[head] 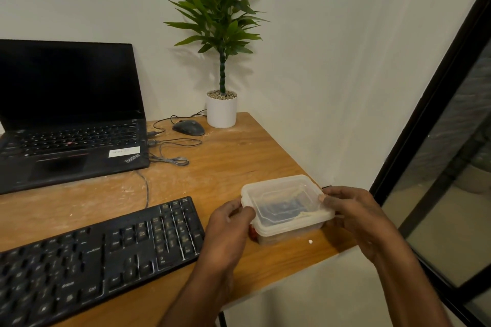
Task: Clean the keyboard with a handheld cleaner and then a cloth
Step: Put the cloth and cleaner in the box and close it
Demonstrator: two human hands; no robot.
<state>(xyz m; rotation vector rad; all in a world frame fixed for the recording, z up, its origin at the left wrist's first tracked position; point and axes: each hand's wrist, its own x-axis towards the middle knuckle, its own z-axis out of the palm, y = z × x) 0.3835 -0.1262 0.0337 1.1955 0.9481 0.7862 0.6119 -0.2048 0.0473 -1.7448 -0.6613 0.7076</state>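
- The keyboard (98,255), black, lies flat on the wooden table (239,156), slanted along the near edge.
- Just to the keyboard's right stands a clear plastic container (287,207) with its lid on; something dark shows inside, too blurred to name.
- My left hand (228,225) has the container's near-left corner in its grip, thumb curled over the lid rim, right beside the keyboard's number pad.
- My right hand (356,210) pinches the container's far-right edge, thumb on the lid, fingers curled below.
- Behind the keyboard, an open black laptop (66,119) with a dark screen.
- Right of the laptop, beyond the keyboard: grey cables (170,151), a dark mouse (188,127), and a potted plant (221,109) against the wall.
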